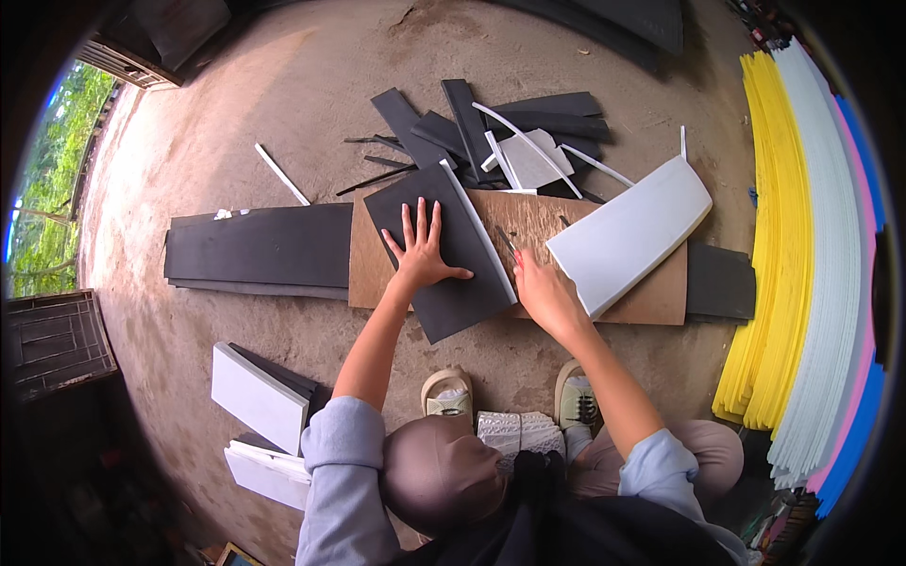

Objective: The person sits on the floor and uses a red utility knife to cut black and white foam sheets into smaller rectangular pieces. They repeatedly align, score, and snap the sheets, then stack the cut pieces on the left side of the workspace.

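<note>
My left hand (422, 255) lies flat with spread fingers on a black foam sheet (464, 304). A narrow white strip (479, 223) shows along that sheet's right edge; whether it is a separate piece cannot be told. Beside this edge, my right hand (549, 294) is closed round a cutter knife (511, 245) with some red on its handle, its blade pointing away from me. Both hands are over a brown wooden board (651, 300). To the right, a stack of white foam sheets (634, 228) rests at a slant on the board.
Long black sheets (260, 247) extend from under the board. Black offcuts (528, 123) and white strips (281, 174) lie beyond it. White and black pieces (260, 396) sit at lower left. Tall yellow stacks (779, 236) and pale ones (830, 255) line the right side.
</note>
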Tool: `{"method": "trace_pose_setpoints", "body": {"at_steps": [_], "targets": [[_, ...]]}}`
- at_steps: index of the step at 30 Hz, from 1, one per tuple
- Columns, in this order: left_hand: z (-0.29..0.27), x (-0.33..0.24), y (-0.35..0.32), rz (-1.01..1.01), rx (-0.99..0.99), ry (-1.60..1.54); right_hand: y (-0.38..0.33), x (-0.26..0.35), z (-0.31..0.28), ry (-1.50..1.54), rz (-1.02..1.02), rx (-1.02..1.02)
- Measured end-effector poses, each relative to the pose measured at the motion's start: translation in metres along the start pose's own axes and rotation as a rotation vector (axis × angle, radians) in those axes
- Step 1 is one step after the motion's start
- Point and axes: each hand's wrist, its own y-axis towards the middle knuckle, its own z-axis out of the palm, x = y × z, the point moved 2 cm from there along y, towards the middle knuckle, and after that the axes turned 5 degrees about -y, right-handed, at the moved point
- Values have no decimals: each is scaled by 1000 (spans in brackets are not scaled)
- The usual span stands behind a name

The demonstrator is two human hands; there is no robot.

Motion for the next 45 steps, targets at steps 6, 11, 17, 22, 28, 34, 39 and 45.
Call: {"method": "trace_pose_setpoints", "body": {"at_steps": [6,11,17,22,28,34,39,45], "targets": [[-5,-13,1,20,-7,-47,141,32,24,-61,-136,-212],[-10,-7,-2,-14,8,-68,157,49,30,-68,-128,-144],[-9,-7,-4,-15,-9,-82,170,65,19,-91,-84,-52],[-10,-16,3,-1,3,-71,176,68,12,-155,127,142],[-4,0,-1,-32,6,-52,67,43,31,-145,114,228],[-3,-7,0,-24,40,-8,-55,-13,60,-153,110,185],[2,-5,4,2,17,-9,-71,-27,69,-174,73,156],[0,5,-5,19,-98,-58,-28,-17,1,320,256,239]]}}
